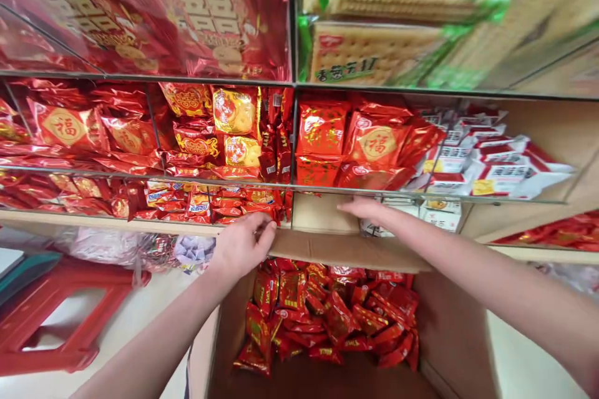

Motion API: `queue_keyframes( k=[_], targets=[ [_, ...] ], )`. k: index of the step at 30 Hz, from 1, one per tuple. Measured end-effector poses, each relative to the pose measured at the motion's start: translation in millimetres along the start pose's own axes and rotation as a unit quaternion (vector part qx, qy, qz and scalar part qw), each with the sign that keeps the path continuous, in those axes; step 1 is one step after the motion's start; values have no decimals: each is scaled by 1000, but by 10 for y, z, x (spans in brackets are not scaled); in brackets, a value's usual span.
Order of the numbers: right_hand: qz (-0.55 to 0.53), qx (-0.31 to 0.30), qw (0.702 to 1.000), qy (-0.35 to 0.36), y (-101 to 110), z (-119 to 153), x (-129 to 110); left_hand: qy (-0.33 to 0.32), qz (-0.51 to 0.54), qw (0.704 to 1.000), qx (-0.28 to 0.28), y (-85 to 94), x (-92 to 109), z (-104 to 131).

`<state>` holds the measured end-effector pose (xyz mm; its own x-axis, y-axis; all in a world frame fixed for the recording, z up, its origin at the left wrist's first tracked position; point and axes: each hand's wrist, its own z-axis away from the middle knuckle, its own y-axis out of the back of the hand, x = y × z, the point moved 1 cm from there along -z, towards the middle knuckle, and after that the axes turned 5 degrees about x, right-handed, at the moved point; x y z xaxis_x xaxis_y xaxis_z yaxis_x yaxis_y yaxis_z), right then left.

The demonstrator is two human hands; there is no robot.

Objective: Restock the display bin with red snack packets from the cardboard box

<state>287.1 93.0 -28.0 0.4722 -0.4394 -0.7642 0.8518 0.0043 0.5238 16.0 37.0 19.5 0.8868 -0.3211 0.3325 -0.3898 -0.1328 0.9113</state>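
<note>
Many red packets (339, 318) lie inside the open carton (461, 324), while shelf packets (322, 128) are already standing in the compartments above it. The left hand (241, 246) has its fingers bent at the carton flap (327, 250), the right hand (367, 209) reaches beside the white boxes (440, 215), and I cannot tell if either one grasps something.

The little packets (339, 318) in the box are shiny red with gold marks. The box (449, 324) is plain brown — the stool (60, 312) is bright red. Up high, the cracker packs (374, 53) are tan with green edges and black writing. Some shelf packets (500, 162) are white with red — one packet (65, 128) has a gold diamond on red.
</note>
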Motion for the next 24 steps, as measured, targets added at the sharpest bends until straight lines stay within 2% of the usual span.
queue_keyframes(
  k=[2,3,4,5,6,7,8,10,12,13,15,18,21,24],
  targets=[
    [33,-1,998,54,163,272,56,-64,4,996,62,27,6,124],
    [54,6,993,103,246,447,86,-120,3,990,69,26,20,219],
    [75,19,984,160,327,645,120,-183,-1,982,50,6,39,329],
    [96,41,970,220,401,858,158,-257,2,966,2,-37,61,448],
    [112,69,954,268,463,1079,206,-312,-3,948,-63,-102,80,566],
    [119,97,941,301,509,1294,264,-334,-14,934,-125,-184,91,670],
    [119,123,933,315,536,1494,334,-328,-34,929,-169,-278,95,751],
    [115,147,931,313,529,1820,505,-238,-102,941,-217,-474,81,832],
    [110,148,939,290,459,2028,695,-139,-163,949,-233,-631,58,830],
    [108,145,943,279,409,2093,787,-109,-181,948,-238,-683,51,814],
    [100,140,950,260,299,2166,942,-95,-193,946,-241,-728,48,776],
    [68,116,964,228,128,2203,1085,-116,-186,946,-240,-665,49,753],
    [25,80,976,200,-50,2212,1123,-138,-167,946,-239,-500,47,759],
    [-24,33,981,187,-243,2200,1057,-166,-59,947,-268,-291,114,745]
  ],
)
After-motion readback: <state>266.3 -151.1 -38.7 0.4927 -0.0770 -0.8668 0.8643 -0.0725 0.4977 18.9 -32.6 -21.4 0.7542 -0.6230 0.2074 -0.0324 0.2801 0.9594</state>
